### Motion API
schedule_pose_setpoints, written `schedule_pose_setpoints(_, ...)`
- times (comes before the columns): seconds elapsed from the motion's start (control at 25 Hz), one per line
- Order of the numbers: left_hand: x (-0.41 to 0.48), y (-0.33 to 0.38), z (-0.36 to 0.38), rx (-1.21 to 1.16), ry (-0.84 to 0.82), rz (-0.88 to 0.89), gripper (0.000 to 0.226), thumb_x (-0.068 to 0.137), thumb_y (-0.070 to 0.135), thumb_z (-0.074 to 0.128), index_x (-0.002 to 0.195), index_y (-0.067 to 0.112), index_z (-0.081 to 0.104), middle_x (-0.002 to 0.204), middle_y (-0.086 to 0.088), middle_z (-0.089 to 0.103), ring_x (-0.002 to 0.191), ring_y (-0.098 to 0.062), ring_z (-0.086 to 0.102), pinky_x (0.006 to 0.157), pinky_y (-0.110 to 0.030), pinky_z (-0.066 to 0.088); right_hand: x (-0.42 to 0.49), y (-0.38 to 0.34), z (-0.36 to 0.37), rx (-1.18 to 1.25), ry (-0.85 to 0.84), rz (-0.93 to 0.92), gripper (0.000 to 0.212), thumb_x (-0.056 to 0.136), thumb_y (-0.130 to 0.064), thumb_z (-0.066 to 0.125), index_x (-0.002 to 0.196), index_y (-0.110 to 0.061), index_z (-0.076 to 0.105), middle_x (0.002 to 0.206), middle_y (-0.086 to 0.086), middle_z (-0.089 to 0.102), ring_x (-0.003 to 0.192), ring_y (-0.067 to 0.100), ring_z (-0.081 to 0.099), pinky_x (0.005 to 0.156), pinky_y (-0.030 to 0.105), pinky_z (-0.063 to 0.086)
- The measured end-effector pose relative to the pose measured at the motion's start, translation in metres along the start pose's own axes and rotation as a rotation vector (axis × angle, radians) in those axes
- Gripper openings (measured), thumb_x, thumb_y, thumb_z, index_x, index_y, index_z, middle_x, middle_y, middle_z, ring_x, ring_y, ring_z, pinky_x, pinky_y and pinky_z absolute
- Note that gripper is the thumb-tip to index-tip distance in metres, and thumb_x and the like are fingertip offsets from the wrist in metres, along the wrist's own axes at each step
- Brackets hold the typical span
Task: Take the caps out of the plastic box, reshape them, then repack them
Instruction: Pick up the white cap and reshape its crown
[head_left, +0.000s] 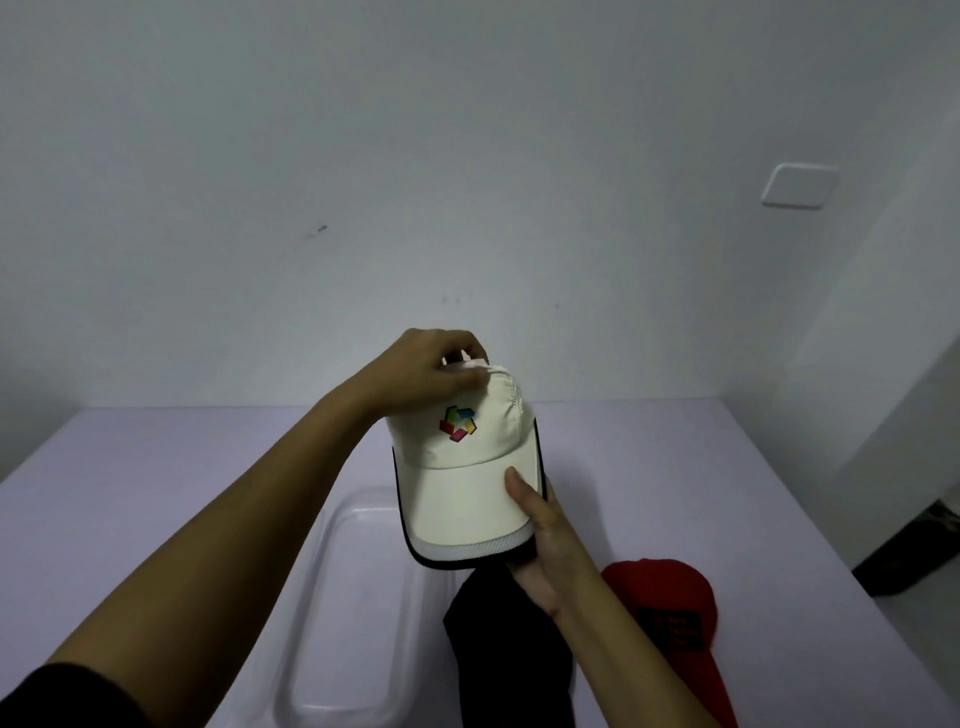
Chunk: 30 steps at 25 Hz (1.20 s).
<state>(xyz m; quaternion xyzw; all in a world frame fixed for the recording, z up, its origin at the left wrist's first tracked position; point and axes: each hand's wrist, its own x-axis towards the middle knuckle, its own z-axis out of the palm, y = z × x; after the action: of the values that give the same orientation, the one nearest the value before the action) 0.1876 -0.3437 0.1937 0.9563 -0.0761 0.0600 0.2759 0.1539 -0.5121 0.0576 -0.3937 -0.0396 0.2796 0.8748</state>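
Note:
I hold a cream cap (460, 483) with a black-edged brim and a multicoloured logo up in the air above the table. My left hand (426, 371) pinches the top of its crown. My right hand (537, 540) grips the brim from the right side, thumb on top. Below, the clear plastic box (311, 613) lies on the table with nothing visible inside it. A black cap (498, 649) lies to the right of the box, partly hidden by my right forearm. A red cap (670, 613) with a dark patch lies further right.
The pale lilac table (156, 493) runs back to a white wall. Its right edge drops off near a dark object on the floor (914, 551). A white switch plate (800, 185) is on the wall at the upper right.

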Motion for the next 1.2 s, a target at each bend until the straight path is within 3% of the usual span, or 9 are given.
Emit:
schedule_pose_setpoints(0.16, 0.011, 0.012, 0.004, 0.416, -0.128, -0.107, 0.057, 0.076, 0.071, 0.047, 0.082, 0.018, 0.066, 0.076, 0.005, 0.061, 0.079, -0.018, 0.058, 0.066, -0.031, 0.044, 0.001, 0.004, 0.001, -0.052, 0.025, -0.011, 0.066, 0.072, -0.027, 0.075, 0.132, -0.015, 0.050, 0.128, 0.014, 0.062, 0.117, 0.033, 0.059, 0.086, 0.041, 0.055)
schedule_pose_setpoints(0.28, 0.018, 0.013, 0.011, 0.358, -0.198, -0.088, 0.041, 0.085, 0.051, 0.053, 0.075, 0.012, 0.060, 0.071, 0.002, 0.055, 0.076, -0.022, 0.057, 0.061, -0.029, 0.039, 0.001, 0.009, 0.006, -0.047, 0.032, -0.013, 0.063, 0.074, -0.025, 0.073, 0.132, -0.016, 0.050, 0.128, 0.014, 0.062, 0.117, 0.032, 0.060, 0.090, 0.043, 0.054)
schedule_pose_setpoints(0.4, 0.017, 0.017, 0.022, 0.299, -0.034, -0.055, 0.031, 0.088, 0.045, 0.047, 0.067, 0.023, 0.050, 0.070, 0.004, 0.053, 0.077, -0.023, 0.055, 0.061, -0.030, 0.037, 0.002, 0.004, 0.007, -0.011, 0.045, -0.036, 0.057, 0.077, -0.024, 0.069, 0.131, -0.016, 0.051, 0.127, 0.012, 0.063, 0.116, 0.031, 0.060, 0.090, 0.041, 0.055)
schedule_pose_setpoints(0.52, 0.018, 0.024, 0.029, 0.407, 0.070, -0.049, 0.028, 0.087, 0.044, 0.045, 0.077, 0.023, 0.060, 0.079, 0.001, 0.056, 0.078, -0.025, 0.054, 0.064, -0.029, 0.037, 0.001, -0.001, 0.007, -0.014, 0.046, -0.040, 0.057, 0.078, -0.024, 0.068, 0.131, -0.016, 0.051, 0.127, 0.013, 0.063, 0.116, 0.031, 0.060, 0.087, 0.039, 0.056)
schedule_pose_setpoints(0.72, 0.023, 0.035, 0.032, 0.569, -0.151, -0.034, 0.028, 0.090, 0.034, 0.049, 0.084, 0.009, 0.061, 0.094, -0.010, 0.059, 0.081, -0.028, 0.056, 0.063, -0.030, 0.038, -0.007, 0.012, 0.010, 0.017, 0.042, 0.017, 0.057, 0.077, -0.024, 0.069, 0.131, -0.016, 0.052, 0.126, 0.014, 0.063, 0.115, 0.032, 0.061, 0.090, 0.042, 0.054)
schedule_pose_setpoints(0.88, 0.022, 0.047, 0.051, 0.831, -0.030, 0.074, 0.037, 0.099, 0.036, 0.037, 0.096, 0.008, 0.062, 0.105, -0.009, 0.065, 0.096, -0.035, 0.062, 0.067, -0.032, 0.035, -0.009, 0.022, 0.018, 0.135, 0.080, 0.028, 0.054, 0.080, -0.026, 0.068, 0.131, -0.018, 0.053, 0.126, 0.013, 0.064, 0.115, 0.030, 0.061, 0.080, 0.036, 0.057)
schedule_pose_setpoints(0.96, 0.024, 0.051, 0.050, 0.827, -0.058, 0.065, 0.042, 0.096, 0.046, 0.040, 0.093, 0.010, 0.062, 0.100, -0.008, 0.064, 0.092, -0.032, 0.062, 0.067, -0.031, 0.034, -0.009, 0.025, 0.018, 0.164, 0.091, 0.012, 0.052, 0.079, -0.027, 0.065, 0.130, -0.020, 0.054, 0.124, 0.012, 0.065, 0.114, 0.030, 0.062, 0.077, 0.036, 0.057)
schedule_pose_setpoints(1.08, 0.026, 0.050, 0.042, 0.792, -0.221, -0.024, 0.046, 0.084, 0.059, 0.053, 0.085, 0.013, 0.055, 0.085, -0.005, 0.052, 0.079, -0.025, 0.051, 0.068, -0.032, 0.035, -0.010, 0.030, 0.017, 0.116, 0.078, 0.004, 0.053, 0.079, -0.028, 0.069, 0.130, -0.022, 0.054, 0.125, 0.011, 0.064, 0.116, 0.031, 0.060, 0.089, 0.043, 0.054)
schedule_pose_setpoints(1.2, 0.029, 0.046, 0.046, 0.856, -0.133, -0.004, 0.025, 0.093, 0.032, 0.053, 0.083, 0.009, 0.053, 0.092, -0.008, 0.060, 0.078, -0.027, 0.054, 0.066, -0.032, 0.035, -0.012, 0.037, 0.021, 0.110, 0.037, 0.034, 0.058, 0.077, -0.028, 0.070, 0.132, -0.020, 0.052, 0.127, 0.012, 0.063, 0.118, 0.032, 0.059, 0.092, 0.044, 0.053)
